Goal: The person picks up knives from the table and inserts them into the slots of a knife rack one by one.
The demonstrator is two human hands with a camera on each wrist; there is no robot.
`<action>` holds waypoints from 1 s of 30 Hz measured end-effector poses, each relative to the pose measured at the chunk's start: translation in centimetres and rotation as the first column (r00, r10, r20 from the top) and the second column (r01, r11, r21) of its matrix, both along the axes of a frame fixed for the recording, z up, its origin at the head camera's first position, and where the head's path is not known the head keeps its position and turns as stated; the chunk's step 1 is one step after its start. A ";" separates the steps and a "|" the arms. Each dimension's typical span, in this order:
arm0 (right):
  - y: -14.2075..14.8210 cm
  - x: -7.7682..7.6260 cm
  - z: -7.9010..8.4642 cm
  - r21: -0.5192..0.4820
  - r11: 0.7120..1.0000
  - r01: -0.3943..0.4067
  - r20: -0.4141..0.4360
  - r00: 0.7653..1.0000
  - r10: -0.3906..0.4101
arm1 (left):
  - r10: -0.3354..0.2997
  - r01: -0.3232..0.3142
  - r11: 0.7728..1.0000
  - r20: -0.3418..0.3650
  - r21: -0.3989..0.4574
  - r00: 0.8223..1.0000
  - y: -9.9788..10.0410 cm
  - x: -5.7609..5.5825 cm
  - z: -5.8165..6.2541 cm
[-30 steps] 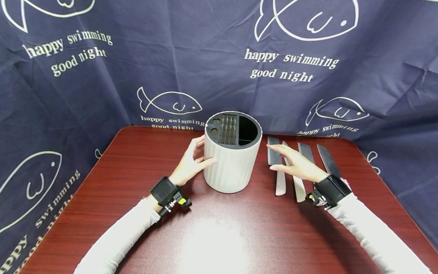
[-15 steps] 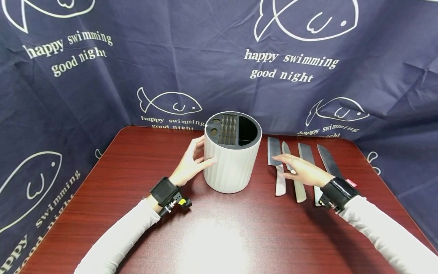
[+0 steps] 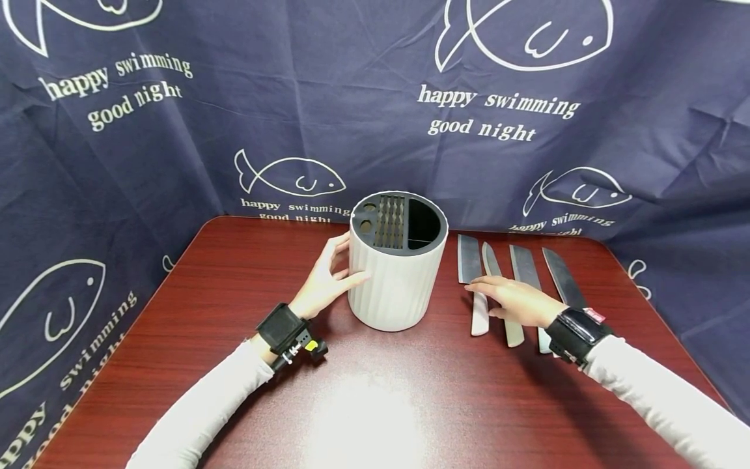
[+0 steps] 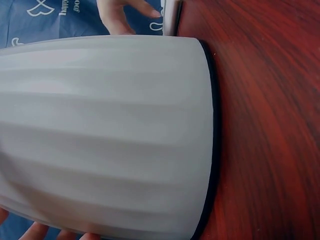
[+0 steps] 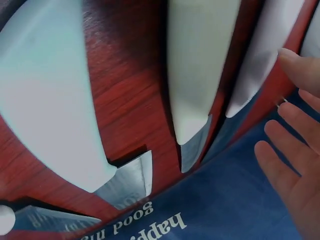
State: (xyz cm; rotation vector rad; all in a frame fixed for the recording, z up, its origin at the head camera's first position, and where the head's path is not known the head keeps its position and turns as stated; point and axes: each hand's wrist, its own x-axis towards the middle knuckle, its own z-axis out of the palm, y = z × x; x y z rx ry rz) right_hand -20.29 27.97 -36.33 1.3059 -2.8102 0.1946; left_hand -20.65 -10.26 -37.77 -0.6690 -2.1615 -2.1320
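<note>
A white ribbed knife holder stands upright on the table, its dark top divided into round holes, a slotted section and a half-round opening. My left hand grips its left side, thumb on the front and fingers round the back; fingertips show along its edge in the left wrist view. To the right lie several knives in a row. Over the handles of the leftmost cleaver and the slim pointed knife hovers my right hand. Its thumb is close to the cleaver's pinkish handle, its fingers spread and holding nothing.
Farther right lie another cleaver-shaped knife and a broad pointed knife, partly hidden by the right wrist. The reddish wooden table ends at a blue fish-print curtain. A bright glare patch lies on the front of the table.
My right hand has shifted toward me and lowered, from above the blades to above the handles of the left knives. The left hand and the knife holder have stayed put.
</note>
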 end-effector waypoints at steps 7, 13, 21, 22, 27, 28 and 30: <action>-0.2 -0.2 -0.6 0.046 0.995 -0.088 -0.114 0.989 0.093 | 0.002 -0.002 1.000 0.000 0.005 1.000 0.0 0.1 0.0; -0.4 -0.3 -0.9 0.036 0.990 -0.135 -0.140 0.980 0.139 | 0.008 -0.008 1.000 -0.002 -0.006 1.000 0.0 0.1 0.0; -0.3 -0.3 -1.6 0.054 0.983 -0.173 -0.200 0.963 0.180 | 0.007 -0.007 1.000 -0.001 -0.005 1.000 0.0 0.1 0.0; -0.3 -0.4 -1.7 0.056 0.982 -0.178 -0.210 0.960 0.186 | 0.006 -0.006 1.000 0.000 -0.002 1.000 0.0 0.1 0.0; -0.3 -0.5 -2.0 0.068 0.980 -0.189 -0.248 0.948 0.200 | 0.007 -0.007 1.000 -0.001 0.005 1.000 0.1 0.1 0.0; -0.3 -0.4 -2.1 0.077 0.979 -0.188 -0.260 0.944 0.202 | 0.008 -0.008 1.000 0.000 0.003 1.000 0.1 0.1 0.0; -0.3 -0.4 -2.2 0.103 0.977 -0.186 -0.282 0.937 0.208 | 0.010 -0.010 1.000 0.002 -0.003 1.000 0.1 0.1 -0.1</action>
